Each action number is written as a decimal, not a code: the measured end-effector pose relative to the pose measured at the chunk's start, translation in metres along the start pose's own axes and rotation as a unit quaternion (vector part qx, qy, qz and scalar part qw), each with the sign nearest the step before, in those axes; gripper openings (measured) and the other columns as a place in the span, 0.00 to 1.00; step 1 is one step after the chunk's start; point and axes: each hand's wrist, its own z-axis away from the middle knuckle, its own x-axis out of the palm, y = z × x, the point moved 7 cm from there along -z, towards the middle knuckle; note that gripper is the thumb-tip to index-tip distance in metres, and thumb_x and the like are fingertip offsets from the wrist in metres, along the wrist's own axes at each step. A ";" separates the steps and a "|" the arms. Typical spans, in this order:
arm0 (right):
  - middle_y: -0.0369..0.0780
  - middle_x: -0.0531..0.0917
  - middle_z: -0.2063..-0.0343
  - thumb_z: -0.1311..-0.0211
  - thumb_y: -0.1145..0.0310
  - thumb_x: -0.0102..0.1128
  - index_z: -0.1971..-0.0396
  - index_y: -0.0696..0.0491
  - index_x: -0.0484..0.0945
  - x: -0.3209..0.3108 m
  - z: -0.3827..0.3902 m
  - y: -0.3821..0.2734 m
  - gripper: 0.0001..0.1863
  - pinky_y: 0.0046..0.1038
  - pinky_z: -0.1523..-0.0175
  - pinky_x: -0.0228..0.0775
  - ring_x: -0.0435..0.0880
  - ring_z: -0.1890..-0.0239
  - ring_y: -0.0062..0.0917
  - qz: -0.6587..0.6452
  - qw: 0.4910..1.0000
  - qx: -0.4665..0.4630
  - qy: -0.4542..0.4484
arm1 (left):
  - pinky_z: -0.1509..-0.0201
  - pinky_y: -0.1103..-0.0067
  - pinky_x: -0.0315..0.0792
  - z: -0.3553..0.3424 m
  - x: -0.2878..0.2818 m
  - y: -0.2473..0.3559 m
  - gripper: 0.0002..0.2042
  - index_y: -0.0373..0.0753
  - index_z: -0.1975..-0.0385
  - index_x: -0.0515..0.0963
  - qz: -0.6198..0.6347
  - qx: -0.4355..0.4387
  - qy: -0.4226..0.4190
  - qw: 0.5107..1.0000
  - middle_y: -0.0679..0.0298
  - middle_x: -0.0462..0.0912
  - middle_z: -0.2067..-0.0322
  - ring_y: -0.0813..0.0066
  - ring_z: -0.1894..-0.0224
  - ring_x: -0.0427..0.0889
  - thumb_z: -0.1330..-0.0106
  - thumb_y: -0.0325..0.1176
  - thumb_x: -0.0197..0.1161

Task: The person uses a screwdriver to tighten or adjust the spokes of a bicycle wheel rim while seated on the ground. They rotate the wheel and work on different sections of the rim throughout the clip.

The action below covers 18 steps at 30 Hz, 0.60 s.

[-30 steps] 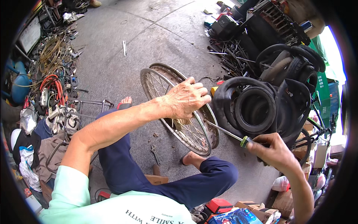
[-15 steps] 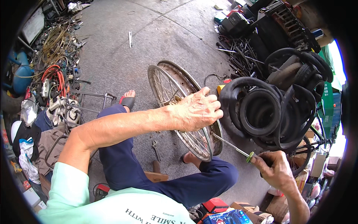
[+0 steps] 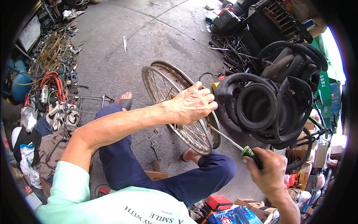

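Spoked wheel (image 3: 192, 136), edge near black tyres (image 3: 242, 113)

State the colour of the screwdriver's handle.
The handle is green and black, seen in the head view.

Wheel (image 3: 195, 143) mid-floor, right of left foot (image 3: 125, 103), before right foot (image 3: 191, 155). Second rim (image 3: 172, 74) just behind wheel, to its right. Left hand (image 3: 194, 103) over both. Screwdriver (image 3: 244, 150) slants from second rim's near edge rightward into right hand (image 3: 270, 170). Wrench (image 3: 156, 150) on floor (image 3: 100, 41) between legs, left of wheel. Tyre pile (image 3: 244, 120) right of rims. Cable heap (image 3: 52, 50) far left; metal frame (image 3: 87, 98) nearer, left of left foot. Boxes (image 3: 218, 202) bottom right.
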 end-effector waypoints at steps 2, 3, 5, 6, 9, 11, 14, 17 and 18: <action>0.35 0.79 0.80 0.40 0.55 0.71 0.59 0.60 0.81 0.010 -0.002 0.028 0.22 0.23 0.79 0.66 0.78 0.81 0.19 -0.280 0.928 0.210 -0.126 | 0.49 0.69 0.65 0.001 -0.003 0.002 0.15 0.41 0.63 0.75 0.006 0.005 0.015 1.000 0.67 0.74 0.67 0.70 0.57 0.76 0.51 0.30 0.67; 0.35 0.81 0.79 0.39 0.54 0.71 0.60 0.60 0.83 0.014 -0.001 0.033 0.22 0.19 0.81 0.67 0.78 0.82 0.16 -0.391 0.839 0.332 -0.180 | 0.48 0.69 0.65 0.002 -0.003 0.004 0.13 0.42 0.63 0.75 0.005 0.005 0.011 1.000 0.67 0.73 0.68 0.70 0.57 0.75 0.50 0.31 0.66; 0.36 0.79 0.83 0.35 0.51 0.66 0.60 0.61 0.84 0.016 -0.005 0.032 0.23 0.18 0.85 0.61 0.75 0.85 0.16 -0.412 0.772 0.415 -0.248 | 0.48 0.69 0.64 0.004 -0.003 0.006 0.12 0.42 0.63 0.75 0.006 0.003 0.004 1.000 0.67 0.73 0.68 0.70 0.58 0.75 0.49 0.31 0.66; 0.36 0.78 0.84 0.34 0.51 0.65 0.61 0.61 0.84 0.017 -0.005 0.030 0.23 0.18 0.84 0.61 0.75 0.85 0.16 -0.403 0.749 0.442 -0.285 | 0.48 0.68 0.64 0.005 -0.003 0.006 0.12 0.42 0.64 0.75 0.006 0.002 0.001 1.000 0.67 0.73 0.68 0.70 0.58 0.75 0.48 0.31 0.65; 0.37 0.80 0.85 0.33 0.53 0.65 0.62 0.62 0.84 0.019 -0.011 0.033 0.22 0.21 0.82 0.64 0.75 0.85 0.17 -0.317 0.823 0.371 -0.290 | 0.49 0.68 0.64 0.008 -0.002 0.006 0.11 0.42 0.64 0.75 0.008 0.003 0.018 1.000 0.67 0.73 0.68 0.70 0.58 0.76 0.47 0.31 0.64; 0.38 0.80 0.85 0.33 0.54 0.65 0.64 0.62 0.84 0.014 -0.018 0.031 0.21 0.25 0.80 0.67 0.76 0.85 0.18 -0.251 0.891 0.273 -0.261 | 0.49 0.67 0.64 0.011 -0.003 0.008 0.11 0.41 0.65 0.75 0.012 0.003 0.014 1.000 0.66 0.75 0.68 0.70 0.58 0.76 0.47 0.31 0.65; 0.41 0.81 0.85 0.37 0.60 0.68 0.67 0.61 0.85 0.008 -0.017 0.019 0.16 0.28 0.76 0.69 0.78 0.85 0.25 -0.176 0.957 0.154 -0.170 | 0.48 0.66 0.65 0.010 -0.004 0.012 0.11 0.40 0.65 0.76 0.013 0.000 0.004 1.000 0.65 0.75 0.68 0.69 0.58 0.76 0.48 0.31 0.66; 0.42 0.79 0.82 0.45 0.64 0.73 0.64 0.59 0.85 -0.005 -0.011 -0.002 0.14 0.27 0.77 0.65 0.77 0.83 0.30 0.007 0.998 -0.053 -0.025 | 0.49 0.69 0.64 0.012 -0.007 0.012 0.12 0.42 0.65 0.75 -0.003 -0.004 0.008 1.000 0.68 0.73 0.69 0.71 0.58 0.75 0.49 0.30 0.66; 0.41 0.78 0.81 0.46 0.63 0.73 0.63 0.59 0.84 -0.006 -0.008 -0.007 0.16 0.28 0.77 0.64 0.77 0.82 0.29 0.077 0.993 -0.093 -0.010 | 0.49 0.69 0.64 0.011 -0.007 0.012 0.12 0.42 0.65 0.75 -0.003 -0.006 0.007 1.000 0.68 0.73 0.69 0.71 0.58 0.75 0.49 0.30 0.67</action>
